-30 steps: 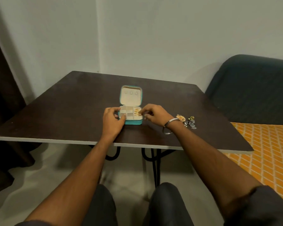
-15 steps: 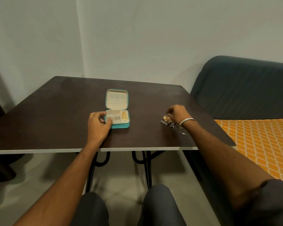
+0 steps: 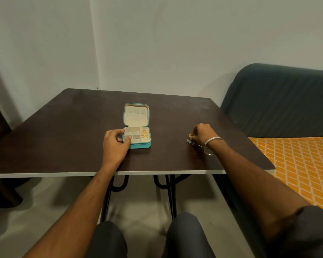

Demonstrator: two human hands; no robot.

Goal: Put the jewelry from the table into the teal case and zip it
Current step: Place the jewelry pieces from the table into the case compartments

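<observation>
At the centre of the frame: the teal case (image 3: 136,135) lay open on the dark counter (image 3: 63,127), its lid standing up toward the wall and its tray toward the person
Case axis: open, its long axis ran from the near edge toward the wall; the hinge crossed the middle, the open front faced the person
Case contents: gold pieces (image 3: 144,133) sat in the right-hand column of the tray; the other compartments looked bare
Left hand (image 3: 116,144): rested at the lower left corner of the case, thumb on the tray rim and fingers curled beside the wall, steadying it; holding nothing else
Loose jewelry (image 3: 192,141): a small cluster of gold and silvery pieces lay right of centre, well apart from the case, on the same level across the frame
Right hand (image 3: 203,134): closed over the cluster, fingertips pinched at a gold piece; whether it was lifted could not be told
Nearer hand: the right, already touching the cluster; the left was far from it
Bearing for the carry: the case lay to the left of the right hand, so the move would likely run leftward across the counter
Cluster axis: a short line slanting from upper left to lower right, partly hidden under the hand
Zip: judged not yet begun
</observation>
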